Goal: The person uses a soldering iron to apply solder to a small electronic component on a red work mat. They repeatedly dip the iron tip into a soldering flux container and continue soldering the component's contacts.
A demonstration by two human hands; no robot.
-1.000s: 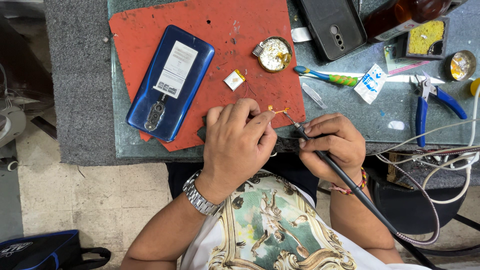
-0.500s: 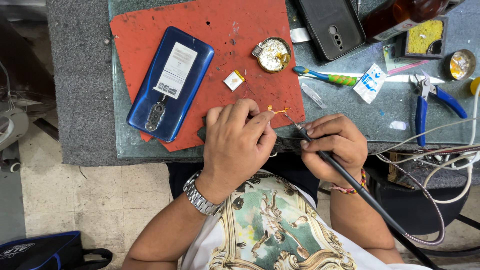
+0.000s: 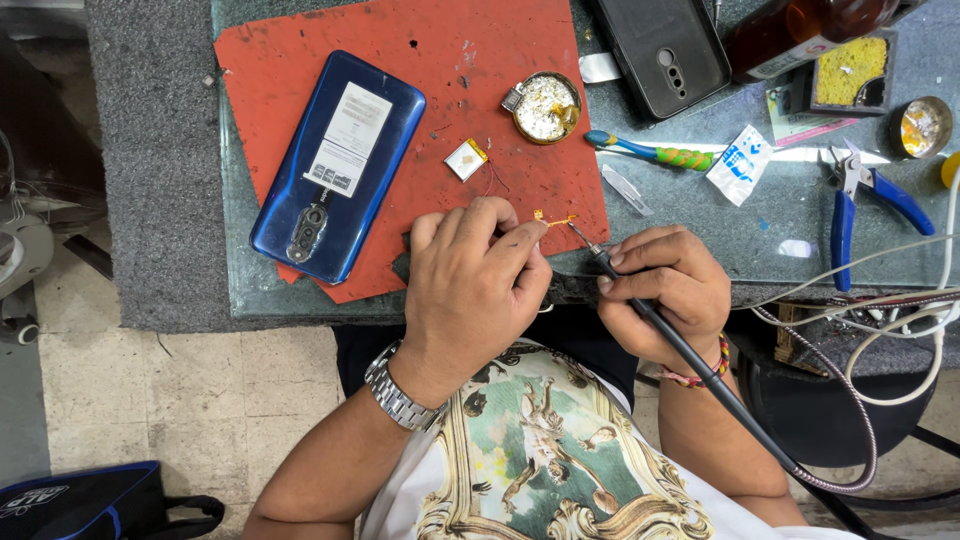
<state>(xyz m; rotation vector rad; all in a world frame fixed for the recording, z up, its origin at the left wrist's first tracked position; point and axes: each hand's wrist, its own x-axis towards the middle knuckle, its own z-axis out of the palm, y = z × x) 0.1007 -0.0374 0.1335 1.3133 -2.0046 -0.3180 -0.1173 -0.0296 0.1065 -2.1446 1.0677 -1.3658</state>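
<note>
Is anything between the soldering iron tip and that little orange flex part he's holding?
Nothing visible. The soldering iron in the right hand points its tip straight at the small orange flex part, which the left hand pinches over the red mat; the gap between is bare.

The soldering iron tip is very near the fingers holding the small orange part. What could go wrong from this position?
1. The soldering iron in the right hand points at the small orange part pinched by the left hand; a slip could burn the fingertips.
2. The part is tiny and may overheat or drop onto the red mat.
3. The iron's cable hangs off the table edge and might snag, jerking the tip.
</note>
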